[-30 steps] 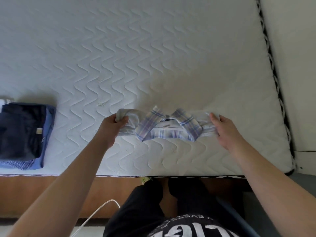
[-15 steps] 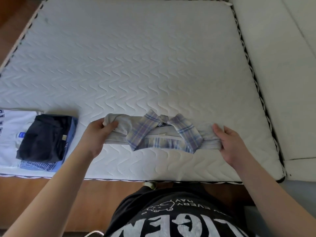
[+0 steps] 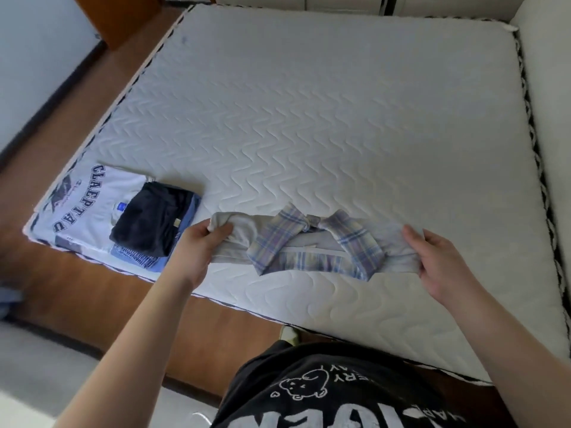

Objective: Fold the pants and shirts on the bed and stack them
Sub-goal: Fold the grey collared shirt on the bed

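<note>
The folded pale shirt with a blue plaid collar (image 3: 312, 242) stretches between the two hands on the white quilted mattress (image 3: 309, 118), near its front edge. It forms a narrow band, collar spread open at the middle, ends bunched. The left hand (image 3: 197, 245) grips the left end, fingers curled round the cloth; the right hand (image 3: 438, 257) pinches the right end. Both forearms reach forward. Just left of the left hand lies a stack of folded dark and blue clothes (image 3: 154, 223) over a white printed T-shirt (image 3: 92, 199).
</note>
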### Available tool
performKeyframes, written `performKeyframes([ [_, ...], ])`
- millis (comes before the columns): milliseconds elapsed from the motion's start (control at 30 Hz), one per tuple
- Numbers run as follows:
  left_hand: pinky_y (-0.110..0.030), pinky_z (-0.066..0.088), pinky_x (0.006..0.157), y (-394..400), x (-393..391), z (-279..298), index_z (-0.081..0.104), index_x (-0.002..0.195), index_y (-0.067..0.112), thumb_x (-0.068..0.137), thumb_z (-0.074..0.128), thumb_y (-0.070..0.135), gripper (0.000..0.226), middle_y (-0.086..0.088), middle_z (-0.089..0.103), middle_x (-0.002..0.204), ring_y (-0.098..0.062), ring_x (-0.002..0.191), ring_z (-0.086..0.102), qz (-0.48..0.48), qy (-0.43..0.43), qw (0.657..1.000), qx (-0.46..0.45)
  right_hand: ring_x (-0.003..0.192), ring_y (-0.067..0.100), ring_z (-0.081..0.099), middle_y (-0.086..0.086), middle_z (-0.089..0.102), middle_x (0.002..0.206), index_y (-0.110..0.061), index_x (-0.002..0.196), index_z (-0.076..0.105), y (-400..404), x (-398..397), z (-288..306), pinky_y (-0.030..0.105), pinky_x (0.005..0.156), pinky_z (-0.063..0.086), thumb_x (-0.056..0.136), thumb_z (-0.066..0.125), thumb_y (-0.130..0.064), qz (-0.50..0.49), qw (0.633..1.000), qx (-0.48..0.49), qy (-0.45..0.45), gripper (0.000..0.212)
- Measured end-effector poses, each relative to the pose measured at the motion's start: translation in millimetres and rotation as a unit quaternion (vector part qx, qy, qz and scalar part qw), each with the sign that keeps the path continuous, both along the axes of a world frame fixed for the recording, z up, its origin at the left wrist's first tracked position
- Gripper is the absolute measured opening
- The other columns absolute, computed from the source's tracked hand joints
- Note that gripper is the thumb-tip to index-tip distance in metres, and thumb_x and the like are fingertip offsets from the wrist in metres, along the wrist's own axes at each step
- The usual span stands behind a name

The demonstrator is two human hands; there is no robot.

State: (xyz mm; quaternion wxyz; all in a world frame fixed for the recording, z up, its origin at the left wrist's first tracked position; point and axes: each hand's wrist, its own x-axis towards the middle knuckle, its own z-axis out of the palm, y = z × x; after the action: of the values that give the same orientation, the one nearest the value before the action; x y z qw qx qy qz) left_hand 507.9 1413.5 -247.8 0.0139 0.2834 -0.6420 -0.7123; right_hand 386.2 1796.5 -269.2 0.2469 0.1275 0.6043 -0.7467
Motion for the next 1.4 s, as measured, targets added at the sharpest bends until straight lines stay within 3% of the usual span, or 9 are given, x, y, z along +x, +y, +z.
performKeyframes([
  [167, -0.052, 0.05, 0.093, -2, 41, 12, 0.073, 0.098, 0.007, 0.074, 0.076, 0.034, 0.036, -0.027, 0.068, 0.107, -0.034, 0.095, 0.067, 0.08, -0.019, 0.996, -0.021, 0.08, 0.023, 0.074, 0.015, 0.075, 0.092, -0.013, 0.083, 0.079, -28, -26, 10, 0.027, 0.061, 0.057, 0.09, 0.065, -0.024, 0.078, 0.997, 0.001, 0.002, 0.018],
  [333, -0.026, 0.058, 0.064, -8, 86, 14, 0.076, 0.093, 0.014, 0.087, 0.07, 0.02, 0.01, -0.016, 0.074, 0.098, -0.022, 0.084, 0.073, 0.201, -0.005, 0.979, -0.022, 0.086, 0.028, 0.073, 0.019, 0.074, 0.097, -0.01, 0.087, 0.078, -73, -42, 7, 0.035, 0.071, 0.059, 0.091, 0.065, -0.021, 0.162, 0.987, 0.006, 0.007, 0.017],
  [467, -0.028, 0.057, 0.065, -11, 126, 17, 0.074, 0.1, 0.008, 0.09, 0.065, 0.013, 0.014, -0.016, 0.073, 0.102, -0.024, 0.088, 0.072, 0.286, 0.006, 0.958, 0.0, 0.088, 0.029, 0.071, 0.018, 0.074, 0.098, -0.012, 0.089, 0.078, -122, -45, 10, 0.039, 0.083, 0.054, 0.09, 0.067, -0.024, 0.229, 0.973, 0.032, 0.026, 0.016],
  [600, -0.027, 0.057, 0.068, -24, 174, 22, 0.075, 0.101, 0.012, 0.091, 0.064, 0.016, 0.015, -0.015, 0.073, 0.105, -0.025, 0.092, 0.072, 0.343, 0.023, 0.939, 0.003, 0.084, 0.023, 0.074, 0.015, 0.075, 0.094, -0.014, 0.085, 0.079, -188, -32, 20, 0.028, 0.066, 0.057, 0.09, 0.065, -0.019, 0.284, 0.958, 0.016, 0.042, 0.015],
  [733, -0.029, 0.058, 0.073, -49, 222, 27, 0.073, 0.105, 0.008, 0.091, 0.065, 0.017, 0.018, -0.018, 0.072, 0.107, -0.03, 0.097, 0.071, 0.398, 0.024, 0.917, -0.004, 0.08, 0.024, 0.072, 0.014, 0.075, 0.09, -0.011, 0.083, 0.078, -257, -6, 26, 0.031, 0.071, 0.059, 0.091, 0.065, -0.02, 0.334, 0.94, 0.021, 0.063, 0.018],
  [1000, -0.039, 0.055, 0.083, -112, 300, 28, 0.071, 0.104, 0.005, 0.092, 0.064, 0.015, 0.016, -0.021, 0.072, 0.104, -0.033, 0.095, 0.07, 0.451, 0.026, 0.892, -0.026, 0.066, 0.02, 0.07, 0.008, 0.074, 0.074, -0.01, 0.081, 0.071, -378, 62, 31, 0.029, 0.064, 0.056, 0.091, 0.064, -0.019, 0.368, 0.923, 0.034, 0.11, 0.015],
  [1133, -0.046, 0.053, 0.092, -139, 333, 28, 0.074, 0.103, 0.015, 0.082, 0.071, 0.031, 0.027, -0.016, 0.073, 0.105, -0.033, 0.1, 0.07, 0.445, 0.024, 0.894, -0.034, 0.063, 0.015, 0.07, 0.005, 0.074, 0.072, -0.012, 0.079, 0.072, -420, 88, 37, 0.022, 0.056, 0.055, 0.092, 0.063, -0.016, 0.378, 0.918, 0.019, 0.117, 0.016],
  [1300, -0.052, 0.049, 0.098, -172, 362, 27, 0.074, 0.106, 0.017, 0.078, 0.07, 0.038, 0.035, -0.015, 0.073, 0.107, -0.032, 0.103, 0.069, 0.459, 0.025, 0.887, -0.047, 0.086, 0.027, 0.067, 0.015, 0.073, 0.091, -0.008, 0.084, 0.072, -469, 109, 44, 0.038, 0.084, 0.05, 0.091, 0.065, -0.015, 0.403, 0.908, 0.024, 0.112, 0.012],
  [1400, -0.053, 0.049, 0.099, -194, 367, 24, 0.074, 0.103, 0.015, 0.079, 0.069, 0.033, 0.03, -0.016, 0.073, 0.106, -0.034, 0.103, 0.069, 0.481, 0.022, 0.876, -0.036, 0.082, 0.024, 0.069, 0.012, 0.074, 0.088, -0.007, 0.088, 0.072, -503, 112, 44, 0.035, 0.081, 0.052, 0.09, 0.066, -0.016, 0.418, 0.901, 0.027, 0.112, 0.011],
])
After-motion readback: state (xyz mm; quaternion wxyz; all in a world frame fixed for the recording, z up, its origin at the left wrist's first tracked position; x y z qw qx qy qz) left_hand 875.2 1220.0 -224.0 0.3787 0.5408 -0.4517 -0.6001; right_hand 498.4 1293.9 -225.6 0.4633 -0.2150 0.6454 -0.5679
